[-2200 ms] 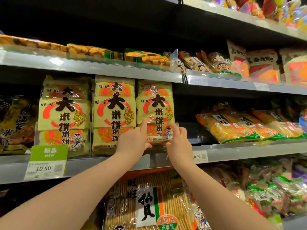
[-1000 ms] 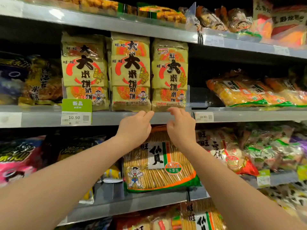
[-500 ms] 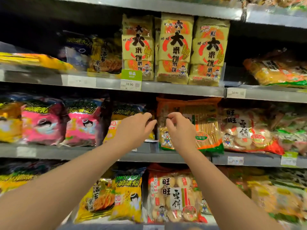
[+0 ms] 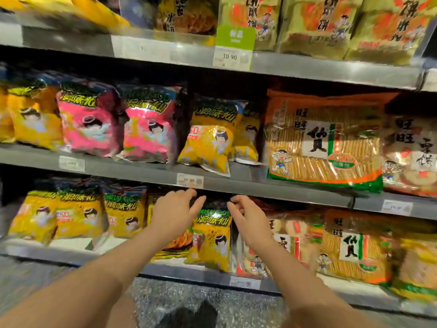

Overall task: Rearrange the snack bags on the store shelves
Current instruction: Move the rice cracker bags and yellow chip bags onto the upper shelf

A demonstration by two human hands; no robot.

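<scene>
Yellow snack bag (image 4: 211,237) between two hands

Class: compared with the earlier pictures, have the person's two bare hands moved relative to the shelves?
Yes. Both the left hand and right hand have dropped from the upper grey metal shelf to the bottom one, at a yellow crinkly snack bag.
</scene>
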